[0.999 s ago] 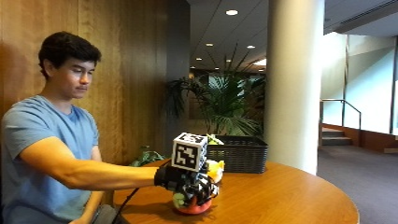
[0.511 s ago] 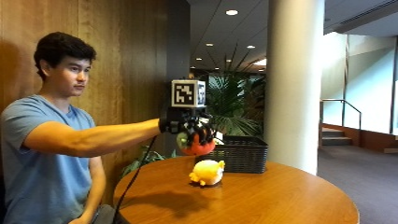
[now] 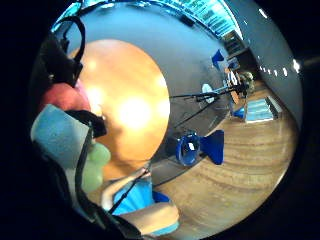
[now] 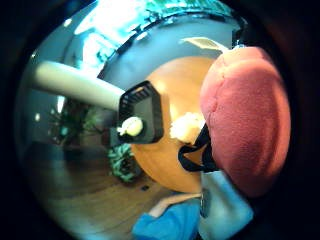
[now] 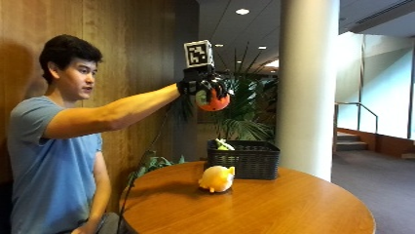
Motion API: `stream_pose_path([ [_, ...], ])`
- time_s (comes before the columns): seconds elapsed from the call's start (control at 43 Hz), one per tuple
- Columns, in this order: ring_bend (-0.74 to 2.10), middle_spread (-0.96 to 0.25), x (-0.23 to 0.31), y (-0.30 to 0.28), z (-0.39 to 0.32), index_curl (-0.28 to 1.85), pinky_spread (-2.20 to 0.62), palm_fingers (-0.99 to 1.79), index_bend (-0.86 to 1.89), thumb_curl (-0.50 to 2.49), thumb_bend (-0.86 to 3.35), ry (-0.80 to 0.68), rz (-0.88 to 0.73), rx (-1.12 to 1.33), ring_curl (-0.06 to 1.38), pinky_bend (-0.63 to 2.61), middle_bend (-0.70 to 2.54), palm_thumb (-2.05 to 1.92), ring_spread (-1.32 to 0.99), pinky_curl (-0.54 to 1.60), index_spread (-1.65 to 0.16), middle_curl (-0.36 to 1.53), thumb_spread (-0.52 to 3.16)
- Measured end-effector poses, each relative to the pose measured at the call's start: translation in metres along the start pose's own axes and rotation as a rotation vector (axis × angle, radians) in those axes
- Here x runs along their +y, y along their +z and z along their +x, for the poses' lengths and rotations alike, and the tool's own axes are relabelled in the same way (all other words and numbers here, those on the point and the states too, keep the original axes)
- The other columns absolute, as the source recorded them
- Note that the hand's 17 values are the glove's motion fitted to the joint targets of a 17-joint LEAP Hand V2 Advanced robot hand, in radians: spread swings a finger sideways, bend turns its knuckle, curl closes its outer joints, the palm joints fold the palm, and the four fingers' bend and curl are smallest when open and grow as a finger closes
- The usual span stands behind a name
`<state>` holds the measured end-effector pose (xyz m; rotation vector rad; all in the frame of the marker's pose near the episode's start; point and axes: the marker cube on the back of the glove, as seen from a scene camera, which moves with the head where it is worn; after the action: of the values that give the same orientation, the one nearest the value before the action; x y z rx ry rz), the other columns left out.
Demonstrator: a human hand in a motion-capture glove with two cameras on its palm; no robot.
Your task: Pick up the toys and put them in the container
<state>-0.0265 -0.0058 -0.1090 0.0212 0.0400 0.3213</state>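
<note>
One red plush toy (image 5: 213, 100) sits in your gloved right hand (image 5: 198, 83), fingers curled round it, raised high above the black basket (image 5: 243, 159) at the far side of the round wooden table (image 5: 279, 209). A yellow plush toy (image 5: 216, 178) lies on the table just beside the basket. Another pale toy (image 4: 131, 126) lies inside the basket.

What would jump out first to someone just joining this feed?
The black-gloved right hand, raised high above the round wooden table, grips a red-orange plush toy. Below, a yellow plush toy lies on the table beside a black woven basket, which already holds a pale toy.
</note>
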Motion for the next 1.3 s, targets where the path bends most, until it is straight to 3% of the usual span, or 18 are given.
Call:
stream_pose_path([
  [0.116, 1.05, -0.38, -0.009, -0.007, -0.054, 0.35, -0.40, 0.67, 0.16, 0.69, 0.08, -0.102, -0.013, -0.135, 0.66, 1.26, 0.40, 0.59, -0.47, 0.44, -0.32, 0.67, 1.04],
  [0.232, 1.05, -0.38, -0.023, -0.001, -0.099, 0.35, -0.39, 0.65, 0.15, 0.70, 0.06, -0.058, 0.003, -0.150, 0.66, 1.27, 0.39, 0.58, -0.47, 0.44, -0.32, 0.70, 1.05],
  [0.558, 1.07, -0.36, -0.048, 0.035, -0.218, 0.35, -0.39, 0.58, 0.13, 0.70, 0.03, -0.298, 0.064, -0.060, 0.66, 1.28, 0.33, 0.54, -0.44, 0.44, -0.30, 0.75, 1.17],
  [0.604, 1.07, -0.35, -0.054, 0.041, -0.233, 0.34, -0.38, 0.57, 0.13, 0.69, 0.02, -0.270, 0.065, -0.059, 0.66, 1.28, 0.32, 0.53, -0.43, 0.44, -0.30, 0.76, 1.20],
  [0.697, 1.07, -0.33, -0.071, 0.052, -0.261, 0.34, -0.38, 0.57, 0.13, 0.68, 0.02, -0.063, 0.057, -0.074, 0.65, 1.28, 0.31, 0.52, -0.43, 0.44, -0.30, 0.77, 1.24],
  [0.79, 1.07, -0.32, -0.070, 0.064, -0.269, 0.34, -0.38, 0.57, 0.14, 0.67, 0.01, -0.279, 0.041, -0.115, 0.65, 1.28, 0.30, 0.51, -0.42, 0.44, -0.29, 0.78, 1.28],
  [0.929, 1.07, -0.30, -0.080, 0.088, -0.238, 0.33, -0.37, 0.55, 0.12, 0.65, 0.00, -0.352, 0.042, -0.139, 0.64, 1.28, 0.29, 0.48, -0.41, 0.44, -0.29, 0.79, 1.35],
  [1.138, 1.07, -0.25, -0.086, 0.119, -0.262, 0.31, -0.36, 0.50, 0.12, 0.57, -0.04, -0.428, -0.002, -0.201, 0.62, 1.29, 0.22, 0.34, -0.39, 0.43, -0.28, 0.78, 1.41],
  [1.185, 1.04, -0.23, -0.087, 0.122, -0.268, 0.31, -0.35, 0.44, 0.11, 0.54, -0.04, -0.424, -0.016, -0.231, 0.62, 1.31, 0.20, 0.30, -0.37, 0.44, -0.28, 0.78, 1.40],
  [1.231, 0.95, -0.16, -0.088, 0.125, -0.271, 0.32, -0.28, 0.13, 0.13, 0.49, -0.11, -0.401, -0.026, -0.237, 0.62, 1.34, 0.13, 0.14, -0.29, 0.46, -0.28, 0.76, 1.32],
  [1.301, 0.82, -0.09, -0.089, 0.130, -0.274, 0.34, -0.21, -0.05, 0.16, 0.45, -0.11, -0.379, -0.043, -0.228, 0.60, 1.42, 0.11, 0.02, -0.20, 0.48, -0.28, 0.72, 1.25],
])
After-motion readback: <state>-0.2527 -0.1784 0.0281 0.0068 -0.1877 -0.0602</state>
